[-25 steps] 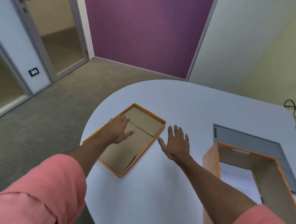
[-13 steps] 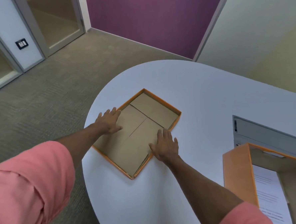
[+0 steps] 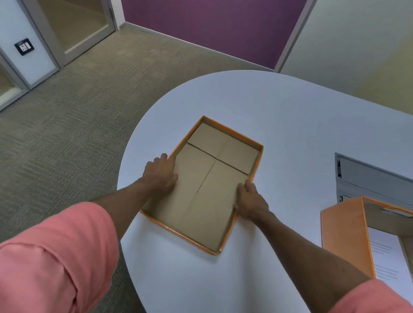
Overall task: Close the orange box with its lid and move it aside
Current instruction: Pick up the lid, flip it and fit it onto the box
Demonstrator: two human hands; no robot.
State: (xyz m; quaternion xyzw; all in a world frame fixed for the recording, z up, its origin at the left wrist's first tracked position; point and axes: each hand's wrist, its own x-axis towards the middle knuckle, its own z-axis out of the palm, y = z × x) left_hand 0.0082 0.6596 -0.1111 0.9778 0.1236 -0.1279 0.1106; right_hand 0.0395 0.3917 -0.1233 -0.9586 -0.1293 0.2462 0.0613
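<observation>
Lid [image 3: 206, 187] lies upside down, brown inside facing up, at table [image 3: 287, 117] centre near the 9 o'clock edge. Left hand [image 3: 160, 175] clamps its left long wall, right hand [image 3: 251, 202] clamps the right wall, fingers curled over the rims. Orange box [image 3: 345, 240] stands open at 4 o'clock with paper [image 3: 387, 261] inside. Risks: thin walls may bow under the squeeze and slip during the flip; a skewed lid could catch the box rim or shove it.

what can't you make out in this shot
Head view only:
- Orange box: its right side and near end are cut off by the frame edge.
- Paper in the box: print too small to read.
- Lid: rim sections under the left hand and right hand are covered.
- Grey tray: partly behind the box.
</observation>
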